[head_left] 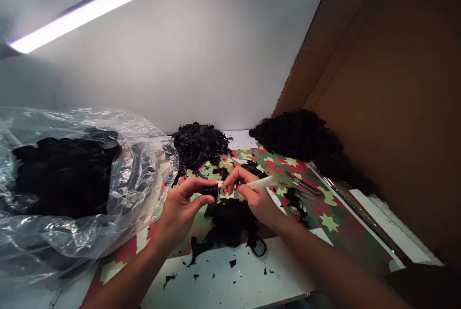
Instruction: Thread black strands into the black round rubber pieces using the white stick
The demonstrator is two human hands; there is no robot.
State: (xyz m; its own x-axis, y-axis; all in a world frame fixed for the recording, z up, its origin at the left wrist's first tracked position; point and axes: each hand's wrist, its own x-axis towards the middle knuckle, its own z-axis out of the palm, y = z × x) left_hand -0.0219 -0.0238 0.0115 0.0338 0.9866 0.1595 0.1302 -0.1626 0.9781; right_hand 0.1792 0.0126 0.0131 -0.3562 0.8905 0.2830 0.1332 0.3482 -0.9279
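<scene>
Patterned tabletop [345,232] beneath black part [211,192]

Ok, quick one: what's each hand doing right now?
Left hand: closed, holding a small black part between thumb and fingers.
Right hand: closed around a white tool.

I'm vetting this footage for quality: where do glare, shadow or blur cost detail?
In the head view, the tube light is blown out to white and the clear plastic bag throws bright glints; also in the head view, the black heap beside the cardboard sinks into shadow, and the white tool in the right hand looks smeared.
</scene>
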